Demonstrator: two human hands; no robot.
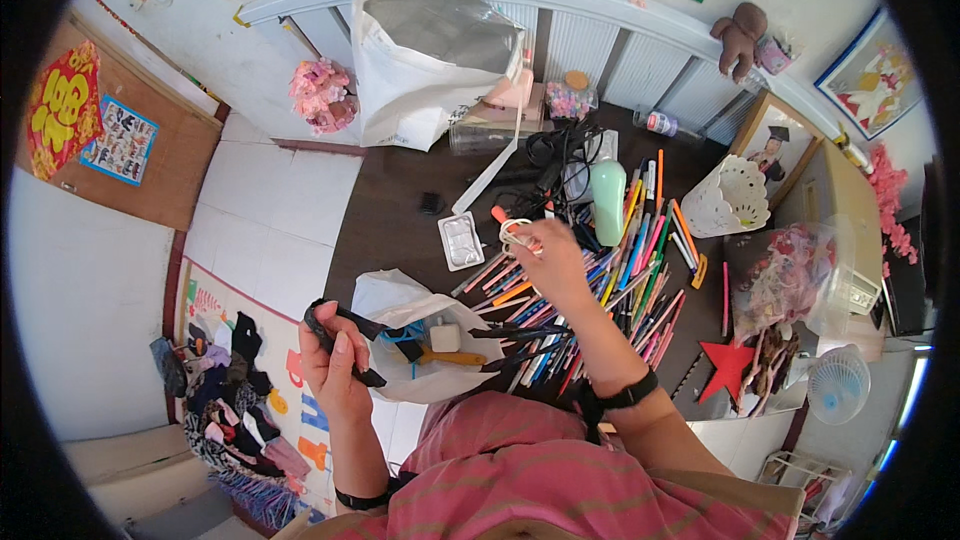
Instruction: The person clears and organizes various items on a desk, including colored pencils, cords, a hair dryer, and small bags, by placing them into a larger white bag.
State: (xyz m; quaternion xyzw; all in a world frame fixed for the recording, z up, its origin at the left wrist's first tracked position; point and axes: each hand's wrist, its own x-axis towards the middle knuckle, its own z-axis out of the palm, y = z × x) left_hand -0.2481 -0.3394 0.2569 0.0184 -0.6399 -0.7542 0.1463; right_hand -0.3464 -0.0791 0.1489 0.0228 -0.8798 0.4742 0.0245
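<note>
My left hand (339, 360) is closed around a black handle strap (324, 330) of a white bag (394, 289), holding the mouth open. Inside the bag are a white charger block (445, 338), a blue cable (403, 333) and a brush-like tool with a yellow-brown handle (454, 357). In my right hand (553, 259) is a looped white cable (513, 234), held above the table beyond the bag. Just below that hand spread many loose pencils and pens (544, 307). An orange-tipped item (499, 214) shows beside the cable; whether it is held cannot be told.
On the dark table (397, 202) stand a large white bag (409, 90), a green bottle (608, 202), tangled black cords (551, 165), a blister pack (461, 241) and a white perforated basket (724, 199). A red star (726, 373) lies at right. Clothes (232, 412) are heaped at left.
</note>
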